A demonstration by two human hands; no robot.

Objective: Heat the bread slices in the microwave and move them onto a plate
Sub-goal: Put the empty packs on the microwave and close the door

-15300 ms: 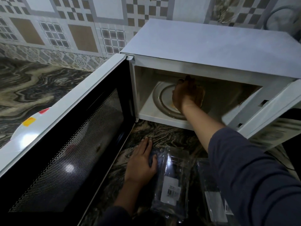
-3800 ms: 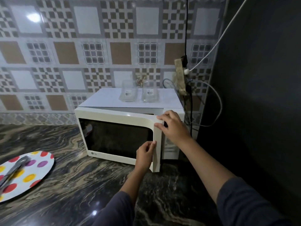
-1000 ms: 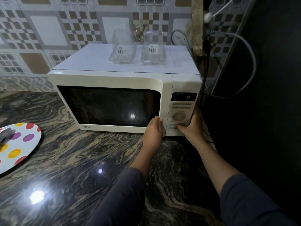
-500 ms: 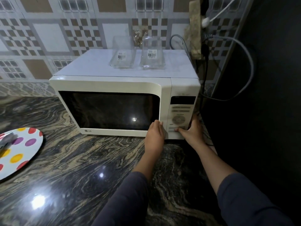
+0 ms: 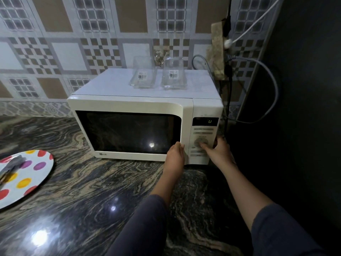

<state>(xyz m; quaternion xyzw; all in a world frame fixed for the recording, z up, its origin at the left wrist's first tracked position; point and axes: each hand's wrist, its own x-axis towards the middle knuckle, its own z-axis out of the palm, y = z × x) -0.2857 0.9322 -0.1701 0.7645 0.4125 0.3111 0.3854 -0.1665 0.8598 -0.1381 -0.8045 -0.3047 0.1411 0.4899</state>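
Observation:
The white microwave (image 5: 129,106) stands on the dark marble counter with its door shut. Its window is dark, so the bread slices inside are hidden. My left hand (image 5: 175,157) rests flat against the lower right edge of the door. My right hand (image 5: 218,151) is at the control panel: the thumb presses on the round dial (image 5: 198,141) and the fingers lie along the microwave's right side. A green figure glows on the display (image 5: 209,121). The white plate with coloured dots (image 5: 31,174) lies at the far left, with metal tongs (image 5: 10,168) on it.
Two clear plastic containers (image 5: 143,75) with barcode labels sit on top of the microwave. Cables and a socket strip (image 5: 218,50) hang at the wall right of it. A dark wall closes the right side. Marble counter (image 5: 92,191) stretches between plate and microwave.
My right thumb has moved up from the lower buttons to the round dial, and the display is lit again. My left hand stays on the door. The camera has drawn back slightly.

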